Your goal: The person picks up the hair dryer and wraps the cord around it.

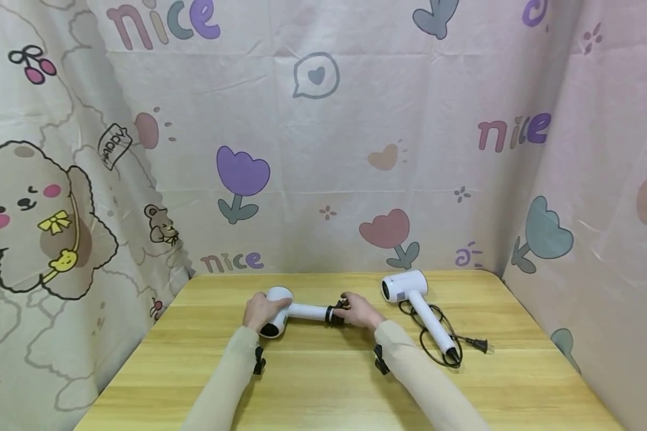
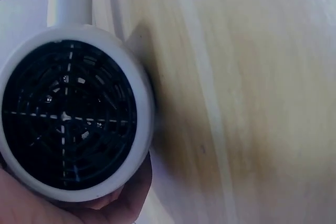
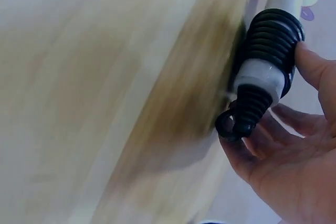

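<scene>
A white hair dryer [image 1: 308, 311] lies sideways between my two hands at the middle of the table. My left hand [image 1: 260, 311] grips its barrel from the left. In the left wrist view, the round black grille [image 2: 68, 150] faces the camera, with fingers [image 2: 123, 205] curled beneath the white rim. At the other end, my right hand [image 1: 360, 312] holds the handle's tip. Seen from the right wrist, a black cord [image 3: 270, 40] is wound in tight coils round that tip. The thumb touches the coils and the fingertips reach under the black strain relief [image 3: 252, 106].
To the right lies a second white hair dryer [image 1: 430, 320], its black cord [image 1: 423, 344] loosely looped beneath it and its plug [image 1: 480, 345] pointing right. Printed curtains [image 1: 313, 149] stand behind and beside the wooden table [image 1: 313, 383].
</scene>
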`<state>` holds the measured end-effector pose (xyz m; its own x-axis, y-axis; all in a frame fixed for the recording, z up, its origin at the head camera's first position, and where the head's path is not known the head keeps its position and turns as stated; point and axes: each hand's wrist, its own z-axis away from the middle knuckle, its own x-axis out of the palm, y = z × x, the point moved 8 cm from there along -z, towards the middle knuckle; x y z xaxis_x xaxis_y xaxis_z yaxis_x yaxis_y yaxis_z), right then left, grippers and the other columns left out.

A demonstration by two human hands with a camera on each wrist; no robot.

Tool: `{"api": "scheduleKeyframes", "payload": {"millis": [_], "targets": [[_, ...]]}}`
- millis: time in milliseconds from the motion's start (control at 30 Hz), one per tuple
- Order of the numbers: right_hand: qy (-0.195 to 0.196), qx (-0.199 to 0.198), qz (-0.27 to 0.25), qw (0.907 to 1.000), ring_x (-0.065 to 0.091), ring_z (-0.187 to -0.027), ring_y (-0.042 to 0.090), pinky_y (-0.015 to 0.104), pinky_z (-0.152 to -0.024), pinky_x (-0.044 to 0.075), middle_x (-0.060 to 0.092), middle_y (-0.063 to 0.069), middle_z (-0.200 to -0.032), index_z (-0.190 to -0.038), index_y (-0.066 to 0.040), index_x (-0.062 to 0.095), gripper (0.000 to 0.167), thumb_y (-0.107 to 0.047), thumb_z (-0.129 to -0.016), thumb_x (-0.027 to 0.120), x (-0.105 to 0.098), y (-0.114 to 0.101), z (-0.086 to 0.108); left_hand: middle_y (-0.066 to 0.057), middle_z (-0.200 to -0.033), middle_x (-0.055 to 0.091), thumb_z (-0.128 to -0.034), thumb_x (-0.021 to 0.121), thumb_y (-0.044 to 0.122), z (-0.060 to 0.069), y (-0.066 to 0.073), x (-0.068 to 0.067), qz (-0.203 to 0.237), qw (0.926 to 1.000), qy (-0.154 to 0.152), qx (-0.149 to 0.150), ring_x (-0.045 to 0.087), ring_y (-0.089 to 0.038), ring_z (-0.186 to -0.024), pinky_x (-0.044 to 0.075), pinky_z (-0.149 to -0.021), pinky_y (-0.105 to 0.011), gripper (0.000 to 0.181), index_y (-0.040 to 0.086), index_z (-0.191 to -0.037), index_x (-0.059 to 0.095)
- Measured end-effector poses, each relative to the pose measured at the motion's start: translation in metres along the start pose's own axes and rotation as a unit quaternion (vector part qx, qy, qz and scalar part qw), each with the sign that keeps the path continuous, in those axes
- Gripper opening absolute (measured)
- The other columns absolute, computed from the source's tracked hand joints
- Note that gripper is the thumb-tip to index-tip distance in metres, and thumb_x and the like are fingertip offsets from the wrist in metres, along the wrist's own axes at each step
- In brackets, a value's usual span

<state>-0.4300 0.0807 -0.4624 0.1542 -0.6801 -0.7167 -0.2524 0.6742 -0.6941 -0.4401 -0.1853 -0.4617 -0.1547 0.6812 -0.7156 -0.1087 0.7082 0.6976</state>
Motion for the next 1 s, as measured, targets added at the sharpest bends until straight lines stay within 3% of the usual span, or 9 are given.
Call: {"api": "scheduleKeyframes", "payload": {"millis": [100,200,300,400,567,733,900,1000], "targets": [[-0.005,-0.027,0.016,0.9995,0.058,-0.117,0.04,0.052,-0.101,0.048,0.06,0.028,-0.126,-0.133,0.01,0.05,0.051,-0.023,-0.096,0.062,-0.003,0.001,0.002,-0.022,-0.098,0.064,-0.0754,0.074,0.06,0.001,0.001,-0.002,-0.022,0.9995,0.017,0.014,0.061,-0.028,-0.078,0.05,-0.058,-0.033,0.083,-0.007,-0.121,0.055],[-0.001,-0.047,0.032,0.9984,0.061,-0.111,0.038,0.05,-0.096,0.051,0.064,0.026,-0.119,-0.127,0.009,0.056,0.043,-0.021,-0.097,0.06,-0.013,0.003,0.003,-0.025,-0.107,0.064,-0.0739,0.075,0.061,0.002,0.009,-0.008,-0.066,0.9943,0.063,0.055,0.062,-0.036,-0.089,0.054,-0.067,-0.044,0.089,-0.005,-0.129,0.051],[0.015,-0.056,0.058,0.9966,0.063,-0.105,0.034,0.049,-0.093,0.052,0.067,0.022,-0.114,-0.121,0.006,0.062,0.035,-0.017,-0.095,0.063,-0.03,0.005,0.003,-0.027,-0.11,0.064,-0.0731,0.077,0.06,0.005,0.023,-0.012,-0.118,0.979,0.116,0.119,0.061,-0.042,-0.098,0.054,-0.075,-0.054,0.089,-0.005,-0.129,0.052],[0.039,-0.064,0.092,0.9929,0.064,-0.105,0.033,0.047,-0.094,0.052,0.069,0.018,-0.111,-0.116,0.002,0.066,0.028,-0.012,-0.092,0.066,-0.05,0.009,0.004,-0.027,-0.11,0.064,-0.0724,0.078,0.058,0.012,0.037,-0.009,-0.151,0.962,0.144,0.177,0.059,-0.043,-0.101,0.053,-0.08,-0.056,0.085,-0.005,-0.124,0.057],[0.076,-0.085,0.157,0.981,0.065,-0.105,0.032,0.047,-0.094,0.052,0.07,0.014,-0.111,-0.112,-0.002,0.069,0.026,-0.009,-0.087,0.071,-0.079,0.014,0.007,-0.024,-0.113,0.063,-0.0713,0.08,0.059,0.022,0.053,0.0,-0.176,0.9435,0.146,0.24,0.059,-0.04,-0.104,0.05,-0.09,-0.053,0.083,-0.004,-0.121,0.058],[0.103,-0.092,0.243,0.9601,0.059,-0.11,0.038,0.053,-0.094,0.05,0.064,0.02,-0.121,-0.119,-0.001,0.066,0.04,-0.009,-0.081,0.077,-0.102,0.019,0.009,-0.023,-0.123,0.061,-0.0719,0.079,0.06,0.034,0.066,0.009,-0.201,0.9266,0.134,0.288,0.056,-0.039,-0.116,0.044,-0.103,-0.054,0.085,-0.003,-0.126,0.057],[0.093,-0.067,0.318,0.9413,0.047,-0.128,0.044,0.063,-0.099,0.043,0.054,0.025,-0.135,-0.131,0.002,0.056,0.065,-0.01,-0.073,0.082,-0.115,0.036,0.01,-0.023,-0.126,0.06,-0.0732,0.078,0.059,0.045,0.078,0.017,-0.212,0.917,0.127,0.313,0.056,-0.039,-0.118,0.043,-0.106,-0.053,0.089,-0.002,-0.133,0.054],[0.071,-0.035,0.335,0.939,0.043,-0.132,0.043,0.066,-0.102,0.04,0.052,0.024,-0.138,-0.136,0.001,0.052,0.073,-0.012,-0.071,0.084,-0.119,0.051,0.009,-0.021,-0.125,0.061,-0.074,0.079,0.056,0.049,0.084,0.021,-0.223,0.9084,0.123,0.332,0.057,-0.038,-0.116,0.045,-0.104,-0.053,0.085,0.0,-0.133,0.054]]}}
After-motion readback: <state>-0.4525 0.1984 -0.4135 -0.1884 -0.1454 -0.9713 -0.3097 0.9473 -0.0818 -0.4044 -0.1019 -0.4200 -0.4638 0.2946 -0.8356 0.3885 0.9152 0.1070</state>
